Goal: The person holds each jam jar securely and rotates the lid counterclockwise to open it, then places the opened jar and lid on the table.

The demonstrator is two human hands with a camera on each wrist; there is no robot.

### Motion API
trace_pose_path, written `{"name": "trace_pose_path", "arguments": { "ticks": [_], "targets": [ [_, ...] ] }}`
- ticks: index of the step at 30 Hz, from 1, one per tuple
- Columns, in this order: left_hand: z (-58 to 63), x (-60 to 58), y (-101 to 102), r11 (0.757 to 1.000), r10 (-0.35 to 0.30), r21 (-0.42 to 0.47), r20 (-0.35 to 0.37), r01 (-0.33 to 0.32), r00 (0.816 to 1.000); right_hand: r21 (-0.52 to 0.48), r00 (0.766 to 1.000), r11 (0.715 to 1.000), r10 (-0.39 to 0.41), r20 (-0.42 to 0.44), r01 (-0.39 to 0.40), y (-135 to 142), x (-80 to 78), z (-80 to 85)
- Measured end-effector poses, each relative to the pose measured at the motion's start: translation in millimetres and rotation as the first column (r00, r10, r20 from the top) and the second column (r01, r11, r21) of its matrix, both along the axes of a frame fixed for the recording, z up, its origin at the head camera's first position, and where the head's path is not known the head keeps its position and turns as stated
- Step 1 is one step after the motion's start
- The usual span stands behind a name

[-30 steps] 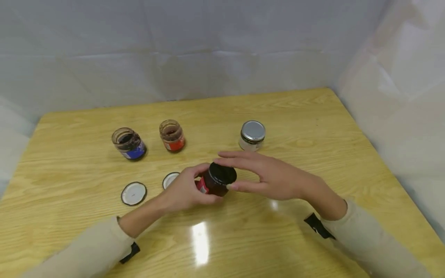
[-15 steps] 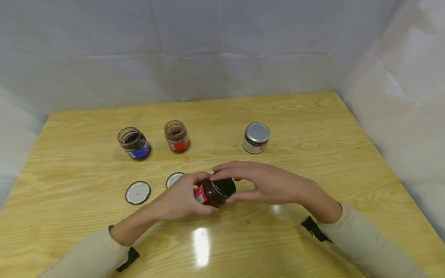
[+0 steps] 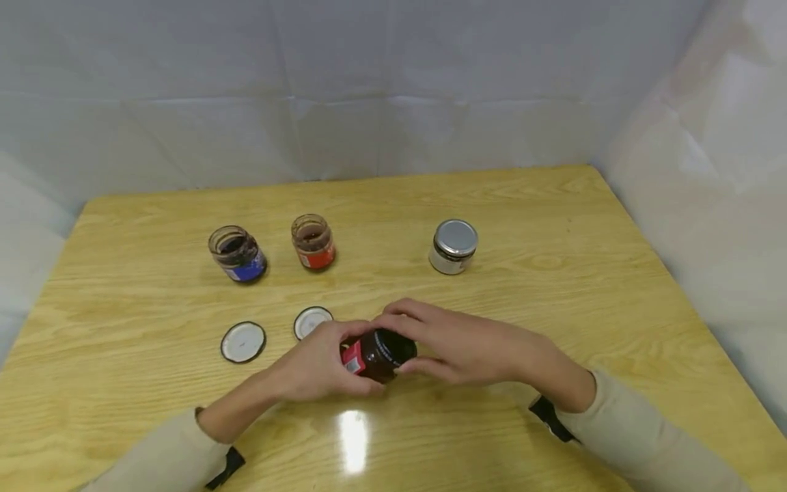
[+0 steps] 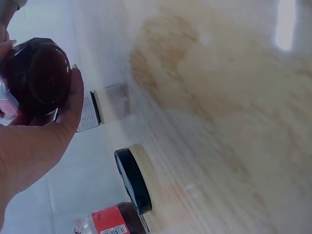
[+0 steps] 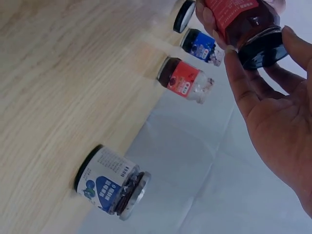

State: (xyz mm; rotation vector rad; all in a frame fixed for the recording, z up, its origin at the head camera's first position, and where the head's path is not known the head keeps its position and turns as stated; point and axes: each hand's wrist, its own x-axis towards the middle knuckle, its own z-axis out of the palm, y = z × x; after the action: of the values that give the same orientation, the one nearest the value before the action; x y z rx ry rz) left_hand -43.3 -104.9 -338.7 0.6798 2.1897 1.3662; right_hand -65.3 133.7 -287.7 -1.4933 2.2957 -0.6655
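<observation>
My left hand (image 3: 315, 362) grips a dark jam jar (image 3: 372, 357) with a red label, tilted and raised above the table. Its base faces the left wrist camera. My right hand (image 3: 470, 345) holds the rim of the jar's black lid (image 5: 263, 50) between thumb and fingers. The lid sits on the jar. Two white-lined lids, the first lid (image 3: 243, 342) and the second lid (image 3: 312, 321), lie beside my left hand, inner side up. Part of the second is hidden by that hand.
Behind the hands stand an uncapped blue-labelled jar (image 3: 238, 254) and an uncapped red-labelled jar (image 3: 314, 243). To their right is a white-and-blue-labelled jar (image 5: 111, 180) with a silver lid on. A pale sheet (image 3: 344, 137) hangs along the table's back edge.
Both hands and the jar have come slightly nearer the person. My right hand's fingers have closed from hovering over the black lid to holding its rim.
</observation>
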Motion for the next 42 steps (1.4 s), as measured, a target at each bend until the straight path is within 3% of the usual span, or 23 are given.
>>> {"name": "trace_pose_path", "arguments": {
  "ticks": [4,15,18,23,30,34,42],
  "targets": [
    [-1.9,1.6,0.4,1.0,0.011,-0.023,-0.02,-0.011,1.0,-0.019,0.999,0.999,0.027,-0.041,-0.028,-2.3,1.7,-7.5],
    [-4.5,7.3,2.3,0.997,0.04,-0.058,-0.076,-0.044,0.996,0.0,0.999,1.0,-0.029,0.015,0.029,-5.4,6.8,-16.3],
    [-4.3,7.8,0.5,0.998,0.026,-0.063,-0.061,-0.03,0.998,0.04,0.995,0.996,-0.081,0.05,0.079,-5.6,9.0,-15.8],
    [0.4,6.4,-3.7,0.999,-0.016,-0.043,-0.006,0.016,1.0,0.067,0.988,0.987,-0.151,0.03,0.149,-2.6,13.0,-9.8],
    [6.3,3.0,-5.0,0.995,-0.085,0.062,0.114,0.079,0.99,-0.023,1.0,1.0,-0.019,-0.019,0.018,1.1,11.5,-1.9],
    [7.6,4.3,-3.5,0.994,-0.091,0.064,0.094,0.086,0.991,0.005,1.0,1.0,0.01,0.004,-0.01,1.0,10.5,-1.2],
    [6.9,6.8,-0.9,0.998,-0.06,-0.008,0.031,0.061,0.998,-0.001,0.999,1.0,-0.023,0.04,0.023,1.3,12.1,-8.8]
  ]
}}
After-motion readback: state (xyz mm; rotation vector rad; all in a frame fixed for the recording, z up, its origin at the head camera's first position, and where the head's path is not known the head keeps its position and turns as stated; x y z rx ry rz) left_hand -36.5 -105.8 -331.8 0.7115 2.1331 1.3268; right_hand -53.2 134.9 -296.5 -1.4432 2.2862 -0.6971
